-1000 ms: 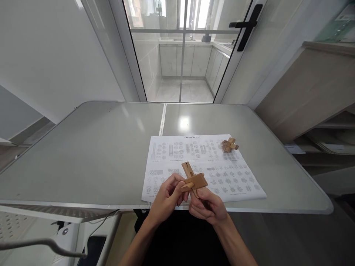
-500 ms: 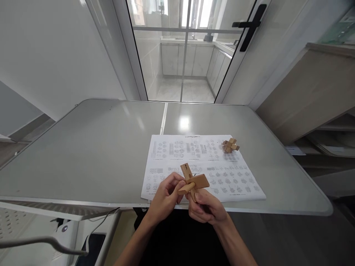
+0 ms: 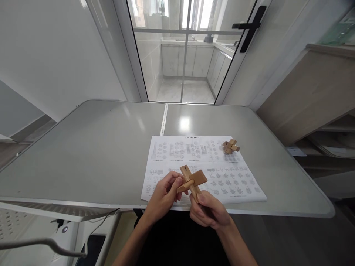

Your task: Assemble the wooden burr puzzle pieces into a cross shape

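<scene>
Both my hands hold a wooden interlocking puzzle (image 3: 192, 180) of crossed bars, just above the near edge of the table. My left hand (image 3: 164, 195) pinches the short bar that sticks out to the left. My right hand (image 3: 209, 212) grips the lower end of the long bar from below. Under the puzzle lies a printed instruction sheet (image 3: 233, 177) full of small diagrams. A second, smaller wooden puzzle (image 3: 230, 146), put together, rests on the sheet's far right corner.
The grey folding table (image 3: 97, 155) has a seam down its middle and a rounded front edge. A glass sliding door (image 3: 183, 51) stands behind it. A wooden shelf unit (image 3: 313, 96) is at the right, and a white cart with a cable (image 3: 66, 229) at the lower left.
The puzzle in my hands has turned slightly and dropped a little; my right hand has slid lower on the long bar. The view has shifted slightly.
</scene>
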Demonstrator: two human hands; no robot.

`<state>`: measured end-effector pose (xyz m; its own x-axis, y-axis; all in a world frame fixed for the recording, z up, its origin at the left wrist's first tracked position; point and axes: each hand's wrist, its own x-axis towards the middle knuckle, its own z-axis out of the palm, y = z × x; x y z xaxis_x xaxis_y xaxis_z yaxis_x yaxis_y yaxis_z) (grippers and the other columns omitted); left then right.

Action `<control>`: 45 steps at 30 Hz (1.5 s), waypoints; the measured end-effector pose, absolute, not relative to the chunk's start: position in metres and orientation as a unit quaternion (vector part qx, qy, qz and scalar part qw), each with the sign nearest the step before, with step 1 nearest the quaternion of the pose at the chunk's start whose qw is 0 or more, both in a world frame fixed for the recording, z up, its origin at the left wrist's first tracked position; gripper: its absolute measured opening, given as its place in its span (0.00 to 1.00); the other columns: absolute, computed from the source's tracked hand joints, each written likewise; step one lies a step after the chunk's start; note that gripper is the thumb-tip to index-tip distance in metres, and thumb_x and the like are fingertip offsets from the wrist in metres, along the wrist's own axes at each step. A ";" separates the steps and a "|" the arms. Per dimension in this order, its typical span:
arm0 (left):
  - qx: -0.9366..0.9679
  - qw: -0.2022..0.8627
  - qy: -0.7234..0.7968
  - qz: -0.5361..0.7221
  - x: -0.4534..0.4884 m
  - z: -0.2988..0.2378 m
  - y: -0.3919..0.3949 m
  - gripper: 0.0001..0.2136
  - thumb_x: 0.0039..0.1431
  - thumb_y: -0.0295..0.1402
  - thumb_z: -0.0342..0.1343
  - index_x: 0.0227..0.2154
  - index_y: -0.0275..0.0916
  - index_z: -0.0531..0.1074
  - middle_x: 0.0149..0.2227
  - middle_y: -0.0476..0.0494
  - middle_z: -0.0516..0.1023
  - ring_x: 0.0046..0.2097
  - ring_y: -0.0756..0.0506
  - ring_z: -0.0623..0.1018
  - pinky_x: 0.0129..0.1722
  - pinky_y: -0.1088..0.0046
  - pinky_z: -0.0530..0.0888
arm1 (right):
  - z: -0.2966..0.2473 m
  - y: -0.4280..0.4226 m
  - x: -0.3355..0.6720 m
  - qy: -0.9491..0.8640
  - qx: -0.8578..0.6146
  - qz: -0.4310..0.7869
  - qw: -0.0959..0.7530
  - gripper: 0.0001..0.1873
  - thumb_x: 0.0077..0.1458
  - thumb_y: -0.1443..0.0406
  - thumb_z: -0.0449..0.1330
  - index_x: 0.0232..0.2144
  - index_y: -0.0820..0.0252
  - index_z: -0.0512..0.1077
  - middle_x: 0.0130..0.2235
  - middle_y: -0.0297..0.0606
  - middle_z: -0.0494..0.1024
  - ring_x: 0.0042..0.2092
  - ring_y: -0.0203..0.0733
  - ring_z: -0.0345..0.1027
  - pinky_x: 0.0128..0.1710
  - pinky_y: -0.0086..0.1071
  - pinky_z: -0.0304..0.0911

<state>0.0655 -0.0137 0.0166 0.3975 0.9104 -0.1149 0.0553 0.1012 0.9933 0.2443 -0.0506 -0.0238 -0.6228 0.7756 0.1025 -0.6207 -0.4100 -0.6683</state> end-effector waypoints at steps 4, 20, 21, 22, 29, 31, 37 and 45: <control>0.642 0.449 0.516 0.346 0.047 0.016 -0.007 0.15 0.69 0.46 0.56 0.49 0.41 0.73 0.37 0.44 0.82 0.33 0.47 0.76 0.34 0.72 0.71 | -0.002 -0.059 0.272 -0.330 -0.241 0.784 0.467 0.26 0.69 0.50 0.58 0.23 0.58 0.67 0.10 0.18 0.48 0.13 0.27 0.37 0.14 0.24 0.41; 0.674 0.325 0.584 0.313 -0.002 0.015 0.004 0.14 0.70 0.46 0.54 0.39 0.41 0.76 0.34 0.46 0.84 0.36 0.43 0.80 0.38 0.70 0.72 | -0.001 -0.030 0.369 -0.282 -0.636 0.529 0.486 0.30 0.54 0.40 0.68 0.27 0.60 0.72 0.14 0.26 0.61 0.17 0.29 0.49 0.17 0.25 0.47; 0.673 0.325 0.585 0.315 -0.002 0.015 0.004 0.14 0.70 0.46 0.54 0.39 0.41 0.76 0.34 0.46 0.84 0.37 0.43 0.80 0.39 0.70 0.72 | -0.001 -0.028 0.370 -0.284 -0.638 0.524 0.488 0.30 0.54 0.39 0.68 0.27 0.60 0.72 0.14 0.26 0.62 0.17 0.29 0.49 0.17 0.25 0.47; 0.672 0.325 0.585 0.317 -0.003 0.014 0.003 0.14 0.70 0.46 0.53 0.39 0.41 0.76 0.34 0.46 0.84 0.37 0.43 0.80 0.39 0.70 0.72 | -0.002 -0.027 0.370 -0.287 -0.642 0.516 0.489 0.30 0.54 0.39 0.68 0.27 0.60 0.72 0.14 0.26 0.62 0.17 0.29 0.49 0.17 0.25 0.47; 0.672 0.324 0.588 0.314 -0.003 0.014 0.003 0.15 0.70 0.46 0.53 0.39 0.41 0.76 0.34 0.46 0.83 0.36 0.43 0.79 0.37 0.71 0.71 | -0.005 -0.029 0.360 -0.304 -0.665 0.502 0.463 0.33 0.55 0.35 0.64 0.26 0.58 0.70 0.14 0.26 0.62 0.17 0.32 0.50 0.17 0.27 0.47; 0.672 0.321 0.589 0.315 -0.002 0.015 0.003 0.15 0.70 0.46 0.52 0.39 0.41 0.76 0.34 0.46 0.83 0.36 0.43 0.80 0.37 0.70 0.71 | -0.006 -0.033 0.353 -0.336 -0.659 0.511 0.439 0.33 0.57 0.35 0.62 0.26 0.57 0.70 0.14 0.26 0.62 0.18 0.33 0.51 0.18 0.28 0.49; 0.666 0.323 0.592 0.319 -0.002 0.015 0.002 0.15 0.69 0.47 0.53 0.38 0.42 0.77 0.33 0.47 0.83 0.35 0.44 0.80 0.37 0.71 0.72 | -0.012 -0.042 0.327 -0.449 -0.637 0.478 0.405 0.29 0.65 0.38 0.56 0.29 0.55 0.69 0.17 0.28 0.65 0.21 0.36 0.55 0.24 0.31 0.55; 0.664 0.325 0.594 0.319 -0.003 0.013 0.003 0.15 0.69 0.47 0.53 0.38 0.42 0.76 0.33 0.47 0.82 0.35 0.44 0.79 0.36 0.71 0.71 | -0.023 -0.047 0.315 -0.528 -0.657 0.382 0.378 0.26 0.69 0.42 0.54 0.28 0.53 0.67 0.19 0.28 0.66 0.23 0.40 0.59 0.29 0.34 0.56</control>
